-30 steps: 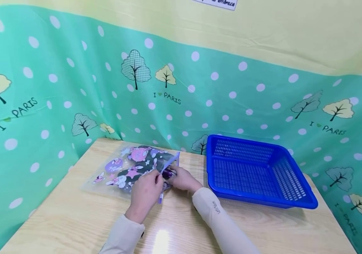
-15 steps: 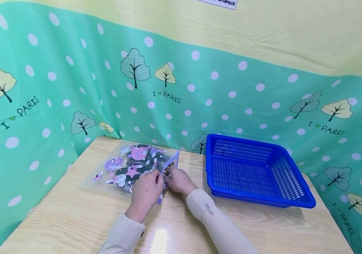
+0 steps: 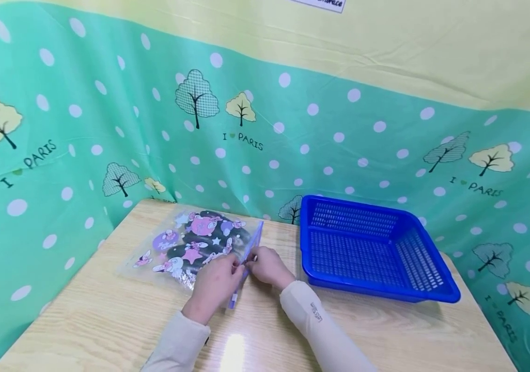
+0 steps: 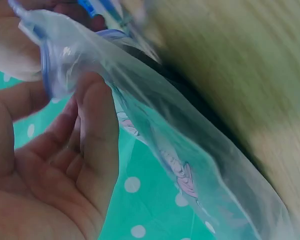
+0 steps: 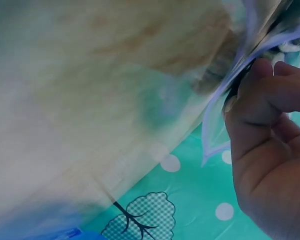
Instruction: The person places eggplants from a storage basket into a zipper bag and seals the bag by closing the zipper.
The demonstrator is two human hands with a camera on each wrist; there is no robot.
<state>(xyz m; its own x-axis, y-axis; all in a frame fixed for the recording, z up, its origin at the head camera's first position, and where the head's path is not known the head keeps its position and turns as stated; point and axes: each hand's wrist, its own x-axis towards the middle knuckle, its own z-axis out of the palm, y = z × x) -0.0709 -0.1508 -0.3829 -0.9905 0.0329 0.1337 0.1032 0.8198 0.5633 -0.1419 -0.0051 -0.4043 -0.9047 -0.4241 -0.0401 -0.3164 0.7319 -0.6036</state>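
A clear zip bag (image 3: 186,248) printed with pink and purple cartoon figures lies on the table, dark contents showing through its film. Its purple zip edge (image 3: 253,243) faces right. My left hand (image 3: 218,281) pinches the bag's film at that edge; in the left wrist view the bag (image 4: 190,145) hangs from the thumb and fingers (image 4: 97,115). Opposite, my right hand (image 3: 267,266) has its fingertips bent onto the same edge. From the right wrist, the thumb and fingers (image 5: 260,105) pinch the purple edge (image 5: 210,120), which gapes there beside something dark.
A blue plastic basket (image 3: 362,289) with slotted walls stands to the right of my right hand. Behind the wooden table (image 3: 107,325) hangs a green and yellow curtain (image 3: 293,113) with dots and trees.
A dark purple shiny item in my right hand at the bag's mouth has gone out of sight. My right fingers now meet the left ones at the zip edge, which lies straighter.
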